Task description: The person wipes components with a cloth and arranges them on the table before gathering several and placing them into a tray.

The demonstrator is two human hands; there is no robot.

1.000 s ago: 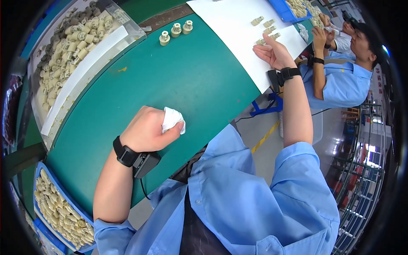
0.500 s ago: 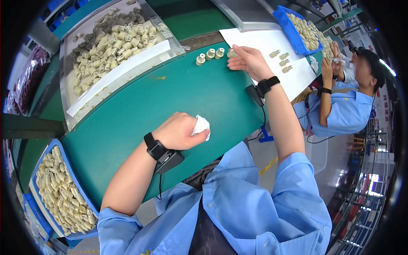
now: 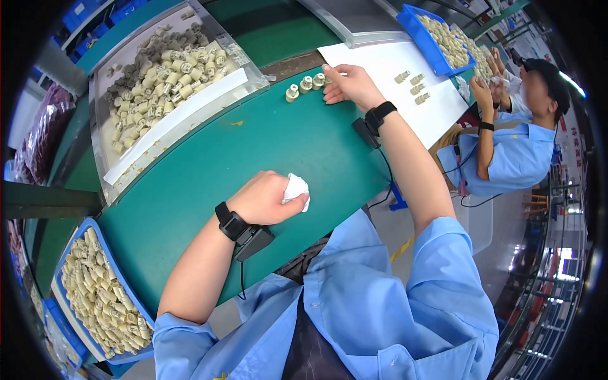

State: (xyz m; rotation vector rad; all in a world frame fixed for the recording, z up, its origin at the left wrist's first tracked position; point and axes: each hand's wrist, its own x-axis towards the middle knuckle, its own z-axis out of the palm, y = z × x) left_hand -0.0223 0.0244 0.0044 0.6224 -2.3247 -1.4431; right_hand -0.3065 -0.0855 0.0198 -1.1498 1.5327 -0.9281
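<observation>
My left hand (image 3: pixel 266 197) is closed around a crumpled white cloth or tissue (image 3: pixel 296 190), low over the middle of the green work surface (image 3: pixel 215 171). Farther off, at the surface's far edge, my right hand (image 3: pixel 352 85) has its thumb and fingers around a small cream cylindrical fitting (image 3: pixel 328 80), which they mostly hide. Three similar fittings (image 3: pixel 306 84) stand upright in a row just left of it, with metal-looking tops. To the right of my right hand, several more fittings (image 3: pixel 417 88) lie on a white sheet (image 3: pixel 380 60).
At the far left is a shallow tray (image 3: pixel 183 130) heaped with cream and grey parts. A blue bin (image 3: pixel 117 269) of cream parts stands at the near left. Another blue bin (image 3: pixel 437 54) is at the far right, near a co-worker (image 3: pixel 506 149) handling parts.
My right hand has moved left with the fitting, bringing it close to the row of three. My left hand keeps the cloth in about the same place. The whole view has shifted slightly.
</observation>
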